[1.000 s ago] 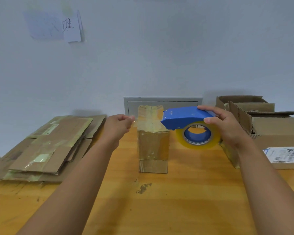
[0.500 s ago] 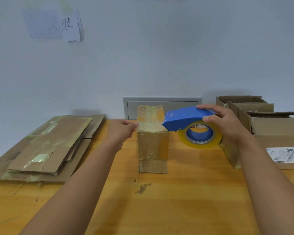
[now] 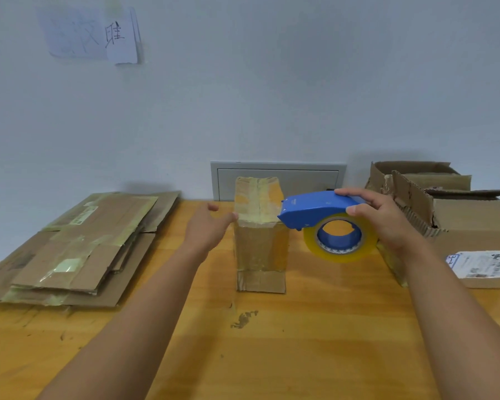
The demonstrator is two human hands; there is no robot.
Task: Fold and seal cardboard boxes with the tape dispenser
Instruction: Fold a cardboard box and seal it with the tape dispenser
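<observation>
Single head-mounted wide-angle view, looking forward and slightly down across a wooden table toward a pale wall. Both forearms enter from the bottom edge. The table's near part lies close under the camera; its far edge meets the wall mid-frame. No second view is supplied.

Both your forearms reach forward, your left hand open with relaxed fingers, your right hand curled, thumb and fingers gripping.
</observation>
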